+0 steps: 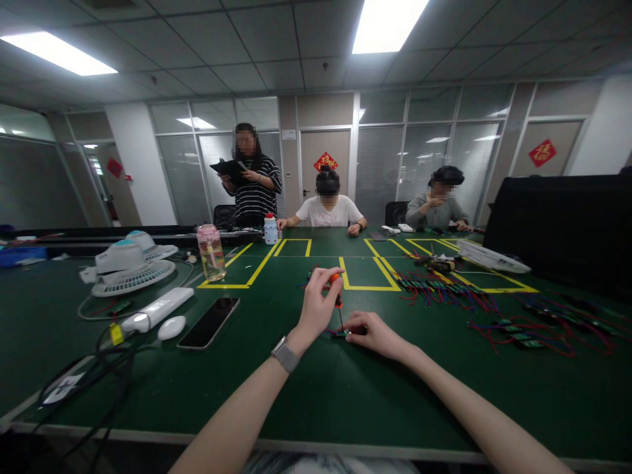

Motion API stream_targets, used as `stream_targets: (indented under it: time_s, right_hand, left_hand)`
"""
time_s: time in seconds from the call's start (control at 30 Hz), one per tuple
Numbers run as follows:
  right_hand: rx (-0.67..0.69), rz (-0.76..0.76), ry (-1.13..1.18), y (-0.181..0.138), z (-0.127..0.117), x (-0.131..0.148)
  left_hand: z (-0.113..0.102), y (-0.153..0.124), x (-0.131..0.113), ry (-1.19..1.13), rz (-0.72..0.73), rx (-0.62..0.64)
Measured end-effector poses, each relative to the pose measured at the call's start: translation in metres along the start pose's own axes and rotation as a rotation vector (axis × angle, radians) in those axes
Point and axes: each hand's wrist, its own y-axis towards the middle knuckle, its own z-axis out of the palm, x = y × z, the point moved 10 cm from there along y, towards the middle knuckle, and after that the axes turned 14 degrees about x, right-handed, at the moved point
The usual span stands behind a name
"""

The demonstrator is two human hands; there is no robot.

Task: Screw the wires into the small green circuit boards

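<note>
My left hand (318, 299), with a watch on its wrist, is closed around an orange and black screwdriver (338, 289) held upright. The screwdriver's thin shaft points down and its tip meets a small green circuit board (340, 334) on the table. My right hand (371, 334) lies low on the table, thumb and fingers pinching the board's right end. Some thin wires come out at the board's left side. My fingers hide part of the board, and the exact spot under the tip is too small to make out.
Wired circuit boards (444, 289) lie in rows to the right, with more boards (523, 332) nearer me. On the left are a phone (210, 322), a power strip (158, 309), a white mouse (172, 328), fans (133, 276) and a bottle (211, 253). Several people are across the table.
</note>
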Motion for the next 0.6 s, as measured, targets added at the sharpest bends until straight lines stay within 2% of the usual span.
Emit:
stream_targets:
  time_s: [0.2,0.43,0.6]
  right_hand:
    - [-0.003,-0.015,-0.012,0.0001,-0.0004,-0.0002]
    - [0.001,-0.017,-0.014,0.0003,-0.0005,0.0002]
    - [-0.001,-0.017,-0.015,-0.0001,-0.0007,-0.0001]
  left_hand:
    - [0.0049,0.0026,0.0047,-0.125,0.008,0.039]
    - [-0.002,-0.0001,0.0022,0.026,0.007,-0.015]
    - [0.0032,0.0025,-0.0014,-0.013,0.047,0.043]
